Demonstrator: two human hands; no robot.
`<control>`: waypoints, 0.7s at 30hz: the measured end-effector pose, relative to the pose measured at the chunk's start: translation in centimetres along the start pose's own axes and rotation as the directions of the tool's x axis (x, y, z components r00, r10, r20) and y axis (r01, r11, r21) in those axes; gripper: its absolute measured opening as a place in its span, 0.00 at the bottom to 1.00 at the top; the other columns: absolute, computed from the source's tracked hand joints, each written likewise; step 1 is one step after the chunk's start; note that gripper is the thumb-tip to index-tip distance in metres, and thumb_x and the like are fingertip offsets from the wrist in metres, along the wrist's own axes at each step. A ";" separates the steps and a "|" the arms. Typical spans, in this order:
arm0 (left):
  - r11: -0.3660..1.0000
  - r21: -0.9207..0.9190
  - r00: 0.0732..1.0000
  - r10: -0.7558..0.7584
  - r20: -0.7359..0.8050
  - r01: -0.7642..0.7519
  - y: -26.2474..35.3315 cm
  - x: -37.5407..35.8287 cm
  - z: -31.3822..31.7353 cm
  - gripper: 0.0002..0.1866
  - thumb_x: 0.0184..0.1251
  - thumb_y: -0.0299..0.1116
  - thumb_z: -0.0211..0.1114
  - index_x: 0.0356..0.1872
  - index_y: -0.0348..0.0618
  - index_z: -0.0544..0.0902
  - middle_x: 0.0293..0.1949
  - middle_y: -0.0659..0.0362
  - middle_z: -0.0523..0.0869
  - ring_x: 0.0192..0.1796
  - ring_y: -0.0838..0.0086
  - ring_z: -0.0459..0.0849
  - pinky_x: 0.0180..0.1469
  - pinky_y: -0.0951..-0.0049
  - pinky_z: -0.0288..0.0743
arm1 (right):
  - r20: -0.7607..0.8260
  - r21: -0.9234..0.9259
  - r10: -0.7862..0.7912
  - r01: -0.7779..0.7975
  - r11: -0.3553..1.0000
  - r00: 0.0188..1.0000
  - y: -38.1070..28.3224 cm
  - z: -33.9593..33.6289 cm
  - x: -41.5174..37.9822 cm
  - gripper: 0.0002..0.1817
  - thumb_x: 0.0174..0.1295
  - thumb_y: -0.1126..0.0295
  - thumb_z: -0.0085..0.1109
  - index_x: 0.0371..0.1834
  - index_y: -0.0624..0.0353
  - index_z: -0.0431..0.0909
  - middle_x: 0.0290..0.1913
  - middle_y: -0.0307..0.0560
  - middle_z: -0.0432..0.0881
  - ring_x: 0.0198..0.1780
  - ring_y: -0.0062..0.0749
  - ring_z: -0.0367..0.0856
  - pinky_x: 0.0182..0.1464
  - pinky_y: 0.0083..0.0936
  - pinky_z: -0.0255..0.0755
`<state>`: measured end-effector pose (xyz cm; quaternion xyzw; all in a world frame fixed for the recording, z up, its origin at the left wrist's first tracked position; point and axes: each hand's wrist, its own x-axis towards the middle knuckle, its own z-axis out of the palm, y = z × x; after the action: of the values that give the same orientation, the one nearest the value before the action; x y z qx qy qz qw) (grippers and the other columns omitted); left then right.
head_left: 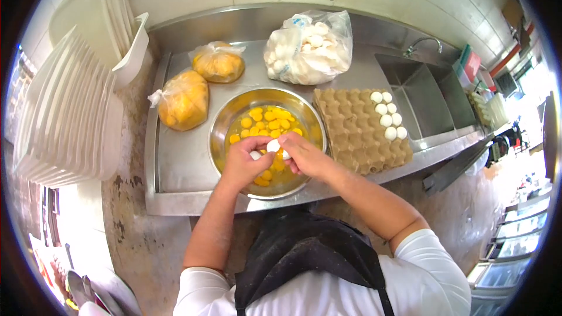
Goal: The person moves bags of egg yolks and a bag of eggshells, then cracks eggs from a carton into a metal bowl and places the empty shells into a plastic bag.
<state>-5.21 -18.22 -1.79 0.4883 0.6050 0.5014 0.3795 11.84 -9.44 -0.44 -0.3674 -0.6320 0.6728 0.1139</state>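
Note:
Over a wide steel bowl (218,167) my left hand (243,161) and my right hand (305,155) meet, fingertips close together. A white egg (273,145) sits between the two thumbs. Another white egg (255,155) shows in the curled fingers of my left hand. White shell (285,155) also shows under the fingers of my right hand, partly hidden by them. Both hands are closed. Below them, many yellow egg yolks (270,116) lie in clear egg white in the bowl.
Right of the bowl, a cardboard egg tray (357,134) bears several whole eggs (386,120) along its right side. Behind stands a plastic bag of eggshells (313,47). Two tied bags (182,100) of yellow contents lie left. A double sink (421,93) is at right, stacked white tubs (70,105) at far left.

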 end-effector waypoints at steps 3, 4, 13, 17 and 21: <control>0.987 0.145 0.998 0.068 0.017 -0.070 1.1 0.2 -0.7 0.19 0.53 0.27 0.70 0.48 0.36 0.84 0.38 0.58 0.88 0.40 0.78 0.84 0.45 0.77 0.77 | -0.015 -0.254 -0.188 0.178 0.951 0.982 -0.6 -0.6 0.3 0.24 0.73 0.48 0.45 0.54 0.59 0.72 0.35 0.45 0.79 0.33 0.28 0.79 0.34 0.26 0.74; 0.987 0.144 0.998 0.065 0.014 -0.066 1.1 0.3 -0.7 0.19 0.53 0.27 0.70 0.48 0.36 0.84 0.38 0.58 0.88 0.40 0.78 0.84 0.45 0.77 0.77 | -0.013 -0.394 -0.327 0.296 0.870 0.945 -0.7 -0.8 0.4 0.24 0.72 0.50 0.47 0.54 0.60 0.73 0.38 0.48 0.81 0.37 0.31 0.81 0.38 0.28 0.75; 0.984 0.113 0.988 0.144 -0.063 -0.136 1.7 0.1 1.3 0.32 0.51 0.34 0.76 0.59 0.36 0.76 0.38 0.54 0.89 0.40 0.72 0.87 0.47 0.74 0.78 | 0.163 0.216 0.090 -0.125 0.968 0.982 -0.6 -2.7 0.3 0.23 0.72 0.46 0.46 0.50 0.55 0.76 0.35 0.44 0.83 0.28 0.29 0.82 0.31 0.25 0.75; 0.995 0.047 0.963 0.102 -0.249 -0.093 0.2 -0.4 2.4 0.34 0.53 0.32 0.76 0.61 0.35 0.73 0.35 0.55 0.88 0.41 0.76 0.85 0.47 0.74 0.77 | 0.092 0.463 0.158 -0.182 0.868 0.983 -1.2 -6.2 1.7 0.24 0.73 0.45 0.43 0.51 0.55 0.74 0.33 0.42 0.82 0.26 0.24 0.80 0.26 0.19 0.72; 0.987 -0.158 0.972 -0.018 -0.235 -0.020 -0.2 -1.7 2.2 0.30 0.57 0.26 0.72 0.62 0.33 0.72 0.37 0.56 0.86 0.41 0.78 0.83 0.46 0.78 0.76 | -0.401 0.357 -0.157 0.312 0.880 0.903 -7.1 -11.5 5.9 0.24 0.74 0.47 0.42 0.53 0.57 0.73 0.33 0.42 0.82 0.25 0.24 0.79 0.26 0.20 0.71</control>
<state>-2.77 -19.34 -2.48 0.3937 0.6036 0.6027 0.3426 12.85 4.25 4.90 -0.3710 -0.4841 0.6929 0.3847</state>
